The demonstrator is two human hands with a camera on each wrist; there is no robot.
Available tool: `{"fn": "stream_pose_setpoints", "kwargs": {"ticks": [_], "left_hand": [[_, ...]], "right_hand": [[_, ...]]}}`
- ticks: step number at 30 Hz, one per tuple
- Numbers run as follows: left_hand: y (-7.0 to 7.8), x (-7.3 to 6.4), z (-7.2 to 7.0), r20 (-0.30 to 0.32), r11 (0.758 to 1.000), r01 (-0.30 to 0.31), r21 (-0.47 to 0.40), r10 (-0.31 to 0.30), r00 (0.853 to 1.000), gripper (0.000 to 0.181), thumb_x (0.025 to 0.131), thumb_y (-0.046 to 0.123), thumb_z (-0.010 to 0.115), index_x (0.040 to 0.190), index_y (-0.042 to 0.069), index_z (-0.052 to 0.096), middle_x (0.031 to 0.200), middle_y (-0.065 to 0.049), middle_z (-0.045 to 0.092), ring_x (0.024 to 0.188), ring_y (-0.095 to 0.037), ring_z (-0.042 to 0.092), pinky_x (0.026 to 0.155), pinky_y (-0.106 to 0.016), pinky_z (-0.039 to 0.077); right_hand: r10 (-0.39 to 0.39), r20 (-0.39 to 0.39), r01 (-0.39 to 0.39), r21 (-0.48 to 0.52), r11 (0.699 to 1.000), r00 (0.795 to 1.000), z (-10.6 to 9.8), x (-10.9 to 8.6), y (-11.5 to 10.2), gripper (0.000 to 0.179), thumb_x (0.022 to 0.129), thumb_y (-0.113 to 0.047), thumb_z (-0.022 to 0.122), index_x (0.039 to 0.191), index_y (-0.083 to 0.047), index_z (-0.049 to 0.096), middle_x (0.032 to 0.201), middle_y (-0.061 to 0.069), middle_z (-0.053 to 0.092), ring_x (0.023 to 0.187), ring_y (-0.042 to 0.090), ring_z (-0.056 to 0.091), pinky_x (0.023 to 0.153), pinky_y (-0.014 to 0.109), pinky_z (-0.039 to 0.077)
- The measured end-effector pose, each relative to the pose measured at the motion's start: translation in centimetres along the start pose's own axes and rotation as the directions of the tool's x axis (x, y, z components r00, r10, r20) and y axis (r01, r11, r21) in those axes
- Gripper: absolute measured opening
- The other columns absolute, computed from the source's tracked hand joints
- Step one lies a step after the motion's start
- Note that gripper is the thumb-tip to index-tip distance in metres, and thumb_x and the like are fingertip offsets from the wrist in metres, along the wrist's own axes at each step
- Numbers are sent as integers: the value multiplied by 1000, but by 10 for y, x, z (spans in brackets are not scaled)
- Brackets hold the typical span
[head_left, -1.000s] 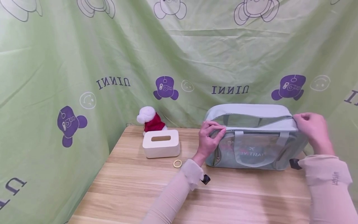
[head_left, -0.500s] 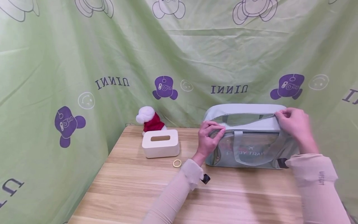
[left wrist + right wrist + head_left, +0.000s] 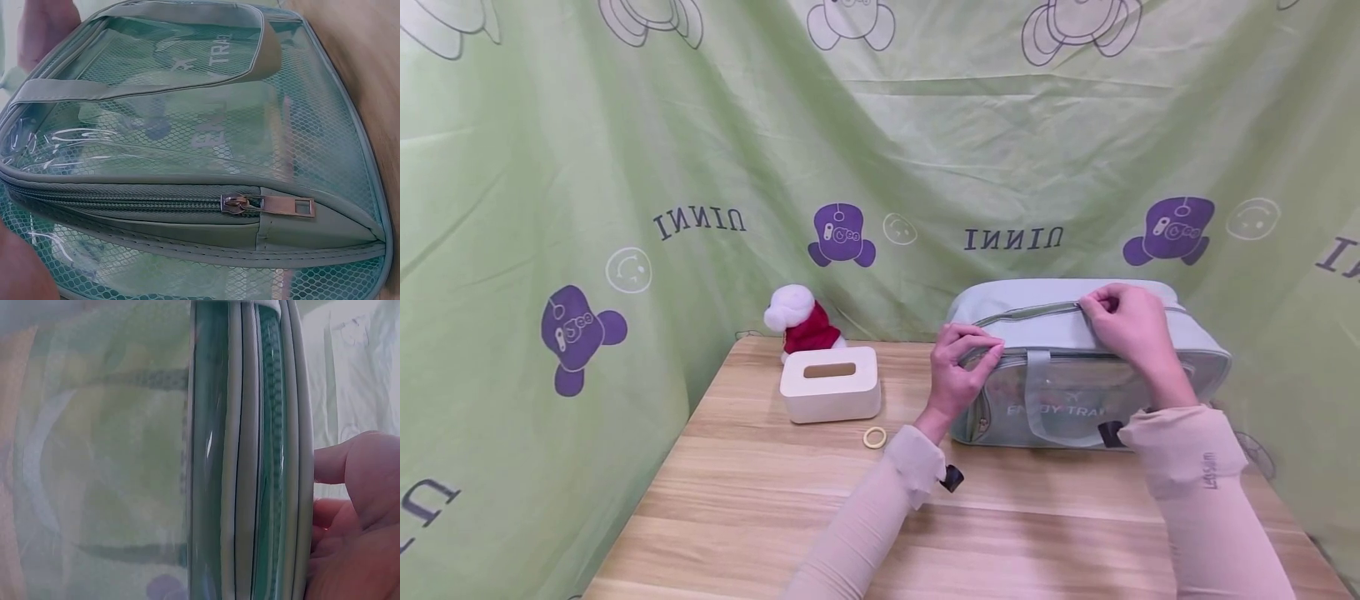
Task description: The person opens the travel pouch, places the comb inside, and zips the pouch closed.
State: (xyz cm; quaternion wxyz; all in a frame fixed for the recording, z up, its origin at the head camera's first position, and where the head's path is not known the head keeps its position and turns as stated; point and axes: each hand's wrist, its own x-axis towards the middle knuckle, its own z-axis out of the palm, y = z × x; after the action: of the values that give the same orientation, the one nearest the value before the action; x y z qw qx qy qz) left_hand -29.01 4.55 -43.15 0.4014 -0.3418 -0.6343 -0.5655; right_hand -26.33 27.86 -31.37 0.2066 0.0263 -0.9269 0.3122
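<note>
A pale green, see-through travel bag (image 3: 1052, 335) stands upright on the table, its white front lettering partly covered by the right arm. At its top left front edge, my left hand (image 3: 958, 371) pinches the rim between thumb and fingers. My right hand (image 3: 1138, 333) pinches at the top zipper, the pull hidden behind the fingertips. Left of that hand a narrow gap (image 3: 1026, 313) shows in the zipper; to its right the top is closed. A strap handle (image 3: 1037, 392) hangs over the front. In the left wrist view, a metal zipper pull (image 3: 287, 205) lies on a side pocket.
Left of the bag, a white tissue box (image 3: 831, 396) sits on the wooden table (image 3: 760, 517). Behind it is a plush toy (image 3: 812, 329) in red clothing. A small yellow ring (image 3: 875, 438) lies near my left wrist. Green printed cloth (image 3: 737, 125) hangs behind.
My right hand has moved left along the bag's top from the right end to past the middle, and the zipper opening has narrowed and shortened. The left hand keeps its place.
</note>
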Motion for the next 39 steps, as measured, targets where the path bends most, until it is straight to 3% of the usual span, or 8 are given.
{"fn": "stream_pose_setpoints", "kwargs": {"ticks": [11, 28, 32, 39], "left_hand": [[33, 12, -10, 7, 1000, 6, -9, -6, 1000, 13, 77, -8, 81, 89, -4, 77, 91, -16, 69, 94, -29, 61, 90, -32, 48], [35, 14, -11, 12, 1000, -2, 3, 2, 1000, 11, 78, -7, 80, 88, -4, 77, 90, -16, 69, 93, -29, 61, 92, -34, 49], [30, 12, -9, 7, 1000, -1, 2, 1, 1000, 12, 77, -7, 81, 89, -3, 77, 91, -16, 69, 93, -30, 62, 92, -35, 49], [-2, -2, -3, 21, 1000, 6, 12, -6, 1000, 10, 85, 7, 81, 94, 5, 80, 96, -8, 72, 99, -20, 63, 96, -31, 47]], "right_hand": [[-73, 9, 73, 28, 997, 997, 21, -1, -23, 21, 97, -17, 63, 91, 1, 71, 81, 17, 68, 74, 27, 55, 73, 36, 41], [-97, 104, 93, 37, 995, 990, 51, 0, -54, 20, 98, -17, 62, 96, -1, 74, 86, 16, 72, 80, 30, 62, 74, 37, 45], [-101, 118, 96, 44, 994, 988, 50, -1, -56, 21, 99, -18, 63, 98, 0, 74, 88, 16, 72, 81, 30, 62, 76, 38, 45], [-139, 185, 122, 102, 987, 973, 38, -5, -51, 25, 100, -23, 66, 104, 0, 75, 89, 14, 71, 78, 21, 58, 70, 30, 46]]}}
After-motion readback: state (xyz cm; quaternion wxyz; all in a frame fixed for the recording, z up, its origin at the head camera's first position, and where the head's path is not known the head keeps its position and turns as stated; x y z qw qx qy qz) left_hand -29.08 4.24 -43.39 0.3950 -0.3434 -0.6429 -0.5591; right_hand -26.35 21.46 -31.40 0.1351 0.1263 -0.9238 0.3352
